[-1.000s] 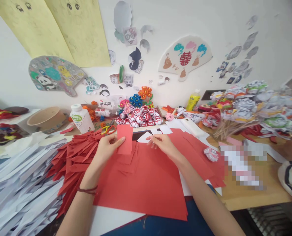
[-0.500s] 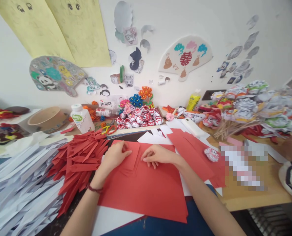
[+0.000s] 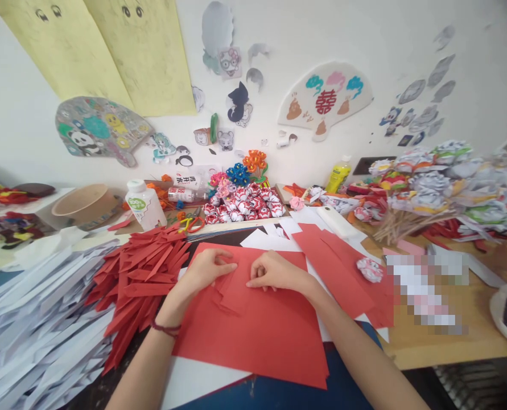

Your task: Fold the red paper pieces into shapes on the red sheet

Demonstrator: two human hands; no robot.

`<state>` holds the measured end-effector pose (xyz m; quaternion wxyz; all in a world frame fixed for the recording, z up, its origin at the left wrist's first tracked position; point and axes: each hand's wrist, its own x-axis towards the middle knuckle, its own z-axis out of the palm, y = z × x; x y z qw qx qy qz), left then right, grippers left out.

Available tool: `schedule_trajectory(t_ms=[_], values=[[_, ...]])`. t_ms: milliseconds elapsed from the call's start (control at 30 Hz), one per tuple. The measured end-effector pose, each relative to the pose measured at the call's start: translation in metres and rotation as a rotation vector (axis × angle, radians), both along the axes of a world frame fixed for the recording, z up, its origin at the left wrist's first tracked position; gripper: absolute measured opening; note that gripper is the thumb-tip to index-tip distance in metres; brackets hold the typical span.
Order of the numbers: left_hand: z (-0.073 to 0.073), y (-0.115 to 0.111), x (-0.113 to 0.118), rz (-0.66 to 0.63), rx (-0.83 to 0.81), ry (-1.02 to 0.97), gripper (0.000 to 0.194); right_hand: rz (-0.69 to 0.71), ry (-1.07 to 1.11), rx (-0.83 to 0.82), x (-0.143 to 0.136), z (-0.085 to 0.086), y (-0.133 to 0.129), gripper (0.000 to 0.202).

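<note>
Large red paper sheets [image 3: 253,347] lie in front of me, with several small red paper slips [image 3: 230,299] loosely stacked near their upper middle. My left hand [image 3: 210,267] is curled at the upper left of these slips, thumb and fingers closing on a slip whose outline blurs into the red below. Just to the right, my right hand [image 3: 276,271] is closed in a pinch, thumb against forefinger, at the slip's right side. Red on red makes the pinched edge hard to see.
Folded red strips [image 3: 142,273] and a heap of folded white strips [image 3: 44,324] are piled on the left. A white bottle [image 3: 145,205], scissors [image 3: 191,224] and red-white paper flowers [image 3: 244,205] stand behind. More red paper [image 3: 334,267] and a paper-flower bundle [image 3: 428,188] lie right.
The small slip between my hands has shifted and turned slightly. My right fingers have gone from loosely spread to a pinch, and my left hand has moved a little to the right.
</note>
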<state>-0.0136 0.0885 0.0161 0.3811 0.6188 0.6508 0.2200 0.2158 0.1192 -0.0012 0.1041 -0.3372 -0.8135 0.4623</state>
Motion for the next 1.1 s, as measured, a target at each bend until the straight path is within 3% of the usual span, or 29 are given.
schedule_trajectory(t_ms=[200,400,600,900,967,1100], values=[[0.004,0.002,-0.005,0.069,0.008,0.106,0.048,0.013,-0.088,0.171,-0.002,0.004,0.001,0.028],[-0.005,0.0,0.006,-0.11,-0.038,0.054,0.053,0.001,-0.157,0.287,-0.006,0.008,0.0,0.034],[-0.002,-0.001,0.011,-0.146,-0.01,0.038,0.054,0.035,-0.154,0.31,-0.005,0.006,0.003,0.037],[-0.001,-0.002,0.017,-0.291,0.178,0.313,0.041,0.094,-0.089,0.323,-0.001,0.007,0.005,0.034],[-0.001,0.0,0.016,-0.285,0.218,0.312,0.039,0.066,-0.061,0.302,0.0,0.009,0.005,0.033],[0.0,0.003,0.009,-0.21,0.256,0.287,0.033,-0.123,-0.04,0.342,0.003,0.011,0.008,0.032]])
